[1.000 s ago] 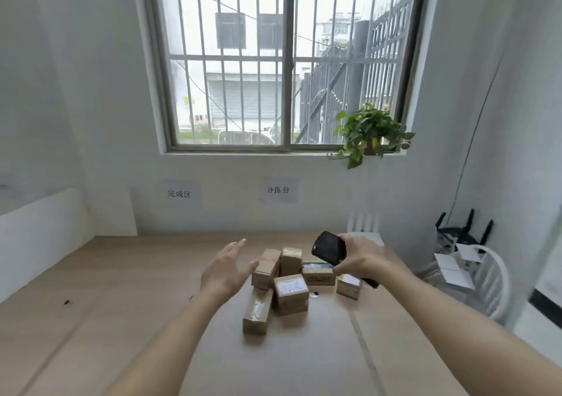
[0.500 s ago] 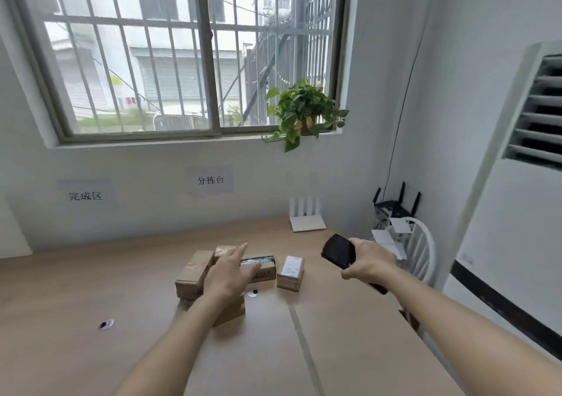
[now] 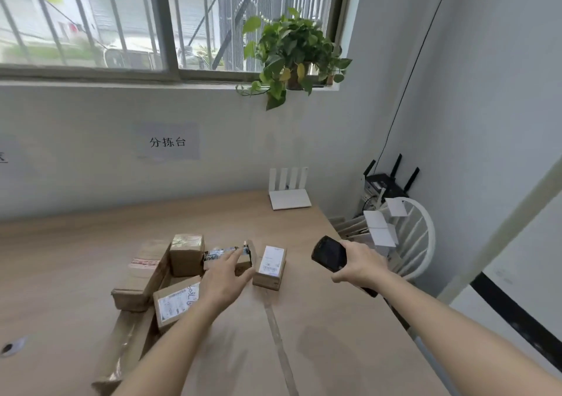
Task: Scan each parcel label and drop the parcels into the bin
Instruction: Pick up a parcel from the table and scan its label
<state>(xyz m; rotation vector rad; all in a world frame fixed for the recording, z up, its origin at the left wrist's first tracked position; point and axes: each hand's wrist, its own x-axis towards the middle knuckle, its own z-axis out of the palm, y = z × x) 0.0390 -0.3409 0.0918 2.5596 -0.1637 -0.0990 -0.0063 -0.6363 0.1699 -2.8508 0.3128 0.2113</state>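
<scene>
Several brown cardboard parcels lie clustered on the wooden table (image 3: 319, 335). My left hand (image 3: 226, 277) reaches over them with fingers stretched out, its fingertips on a small parcel with a printed label (image 3: 243, 263). Just right of it stands a separate small parcel with a white label (image 3: 270, 266). Nearer me lies a labelled parcel (image 3: 175, 303), partly under my forearm. My right hand (image 3: 360, 266) grips a black handheld scanner (image 3: 328, 254) to the right of the parcels, its head pointing left. No bin is in view.
A white router (image 3: 289, 196) stands at the table's back edge by the wall. A white chair (image 3: 416, 237) with papers and a black router (image 3: 386, 181) sit past the table's right edge. A potted plant (image 3: 296, 52) is on the windowsill.
The camera has turned right and down, so the parcels look closer. My left hand has come down onto the small printed parcel. The scanner stays in my right hand, to the right.
</scene>
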